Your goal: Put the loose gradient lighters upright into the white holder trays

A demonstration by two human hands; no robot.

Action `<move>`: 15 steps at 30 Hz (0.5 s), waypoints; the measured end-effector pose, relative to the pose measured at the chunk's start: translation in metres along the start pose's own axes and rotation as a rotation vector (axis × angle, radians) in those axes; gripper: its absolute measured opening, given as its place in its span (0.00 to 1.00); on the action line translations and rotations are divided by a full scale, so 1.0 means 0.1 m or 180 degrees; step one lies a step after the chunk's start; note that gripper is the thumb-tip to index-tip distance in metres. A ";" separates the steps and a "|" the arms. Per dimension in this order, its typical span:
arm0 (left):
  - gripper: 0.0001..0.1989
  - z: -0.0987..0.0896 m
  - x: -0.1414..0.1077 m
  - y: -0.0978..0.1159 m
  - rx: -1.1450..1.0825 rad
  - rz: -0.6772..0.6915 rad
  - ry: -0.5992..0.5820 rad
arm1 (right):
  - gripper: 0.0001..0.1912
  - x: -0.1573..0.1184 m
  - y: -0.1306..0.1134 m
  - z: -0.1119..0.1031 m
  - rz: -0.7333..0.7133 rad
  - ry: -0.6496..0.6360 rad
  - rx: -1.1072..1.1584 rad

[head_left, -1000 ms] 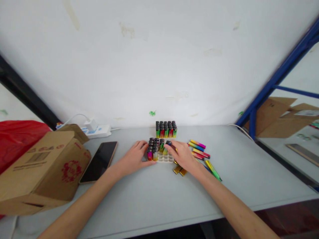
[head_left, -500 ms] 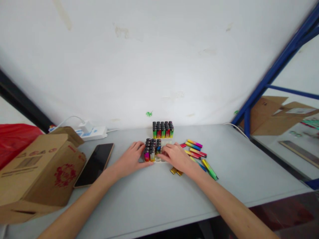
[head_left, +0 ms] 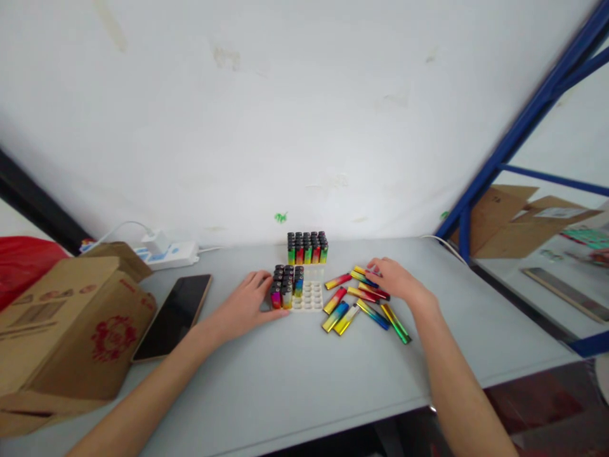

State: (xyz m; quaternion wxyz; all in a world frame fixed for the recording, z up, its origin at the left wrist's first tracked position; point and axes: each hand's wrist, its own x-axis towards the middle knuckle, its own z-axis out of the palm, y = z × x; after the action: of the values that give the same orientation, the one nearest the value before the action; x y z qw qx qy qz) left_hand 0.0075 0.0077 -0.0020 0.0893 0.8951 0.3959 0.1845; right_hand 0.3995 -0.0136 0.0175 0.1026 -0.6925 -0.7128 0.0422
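Centrally, on the table (head_left: 266,381): 1 white tray (head_left: 311,298), with lighters (head_left: 288,287) standing upright in its left part and round cells showing at its right; behind it, near the wall (head_left: 304,127), 1 block (head_left: 307,247) of upright lighters with black tops. Left hand (head_left: 243,303): spread, thumb and fingers apart, set around the tray's near left corner, thumb along the near edge. Right hand (head_left: 396,278): bent, at the far side of the loose lighters (head_left: 372,314); whether its fingers grasp 1 of them cannot be told. Loose lighters: lying flat, right of the tray, multicoloured. Left side: 1 phone (head_left: 174,317), flat; 1 box (head_left: 76,336), red print; 1 power strip (head_left: 178,255), near the wall.
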 end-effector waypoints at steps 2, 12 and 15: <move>0.34 0.00 0.00 0.00 0.0012 0.0001 -0.0002 | 0.10 0.00 0.10 -0.01 -0.0057 -0.0231 0.0110; 0.34 0.00 0.01 -0.02 0.0081 -0.0006 -0.0086 | 0.08 0.05 0.08 -0.02 -0.0013 -0.0470 0.0461; 0.33 0.01 0.01 -0.03 0.0092 0.0000 -0.0061 | 0.08 0.03 0.08 0.02 -0.0138 -0.0304 0.0227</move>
State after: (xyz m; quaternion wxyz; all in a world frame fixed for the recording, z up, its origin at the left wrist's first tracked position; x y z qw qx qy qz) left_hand 0.0063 0.0100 -0.0034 0.0801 0.8980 0.3977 0.1702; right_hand 0.4073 -0.0098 0.0143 0.0940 -0.6700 -0.7298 0.0983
